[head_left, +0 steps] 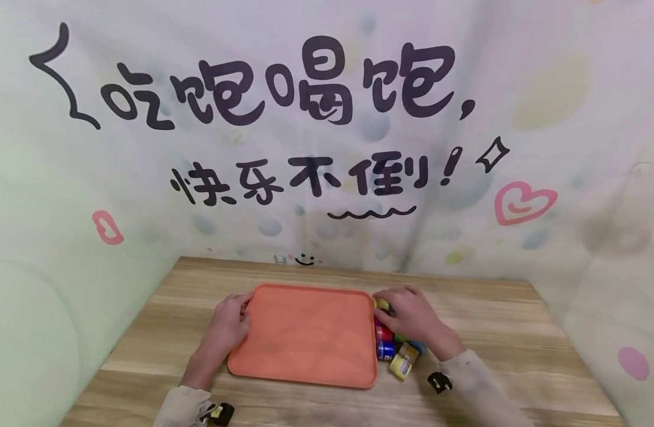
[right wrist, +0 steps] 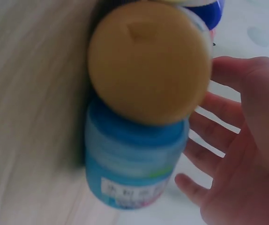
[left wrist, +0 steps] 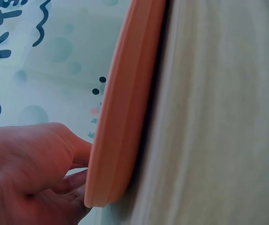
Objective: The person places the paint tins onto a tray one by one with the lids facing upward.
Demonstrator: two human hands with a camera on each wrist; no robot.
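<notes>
An orange-red rectangular tray [head_left: 310, 335] lies on the table, its rim also visible edge-on in the left wrist view. My left hand [head_left: 230, 326] holds the tray's left rim near the far corner; some fingertips are hidden behind it. At the far right corner, my right hand [head_left: 409, 311] reaches over several small jars, thumb and index finger on either side of a yellow jar [head_left: 381, 304]. In the right wrist view its fingers are spread loosely behind a jar with a yellow-brown cap [right wrist: 148, 63] and a blue jar [right wrist: 132, 159]. Its fingertips are partly hidden there.
Against the tray's right edge stand a red jar [head_left: 383, 334] and a dark blue jar [head_left: 385, 350]. A pale yellow jar [head_left: 403, 362] lies tilted nearer me. A printed cloth wall [head_left: 316, 237] rises behind the wooden table [head_left: 497, 332].
</notes>
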